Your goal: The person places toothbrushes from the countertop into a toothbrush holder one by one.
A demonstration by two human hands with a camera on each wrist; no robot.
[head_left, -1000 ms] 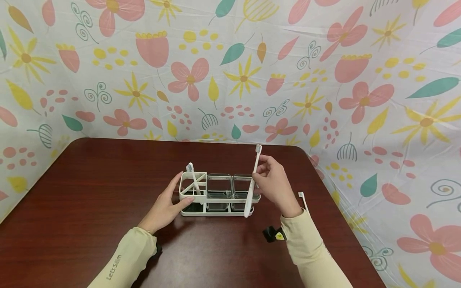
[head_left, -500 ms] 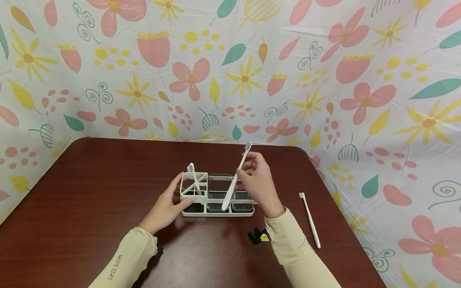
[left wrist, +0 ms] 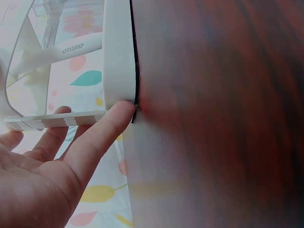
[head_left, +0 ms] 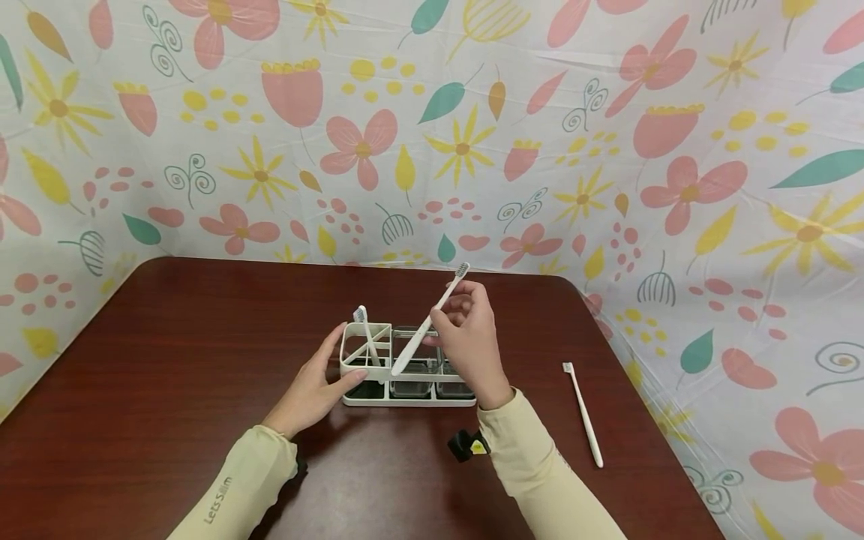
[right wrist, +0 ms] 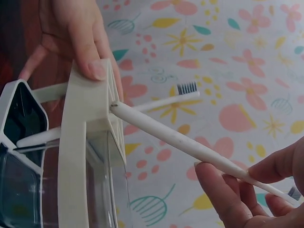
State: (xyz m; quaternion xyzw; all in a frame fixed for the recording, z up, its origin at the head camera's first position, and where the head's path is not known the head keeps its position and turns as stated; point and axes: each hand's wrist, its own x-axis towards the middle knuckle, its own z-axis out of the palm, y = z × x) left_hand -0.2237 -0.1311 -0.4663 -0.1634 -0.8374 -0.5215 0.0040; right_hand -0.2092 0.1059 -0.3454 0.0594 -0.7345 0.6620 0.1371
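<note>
A white toothbrush holder (head_left: pixel 408 402) with an upper rack and a lower tray stands mid-table. At its left end, my left hand (head_left: pixel 310 394) holds it, thumb at the front of the upper rack. My right hand (head_left: pixel 472 341) pinches a white toothbrush (head_left: pixel 413 347) by its neck, bristles up to the right, handle end down to the left. In the right wrist view that handle end (right wrist: pixel 124 110) is at the divided section's top; whether it touches cannot be told. Another toothbrush (head_left: pixel 368 337) leans inside the divided section. Clear cups (head_left: pixel 410 390) fill the holder's other places.
A third white toothbrush (head_left: pixel 583 416) lies on the dark red-brown table (head_left: pixel 202 360) at the right. Behind and beside the table hangs a flower-patterned cloth (head_left: pixel 432 135). A black wrist device (head_left: pixel 463 445) sits by the right sleeve.
My right hand has carried its toothbrush leftward across the holder to the divided section, tilting it further. The loose toothbrush at the right is now fully uncovered. My left hand keeps its place.
</note>
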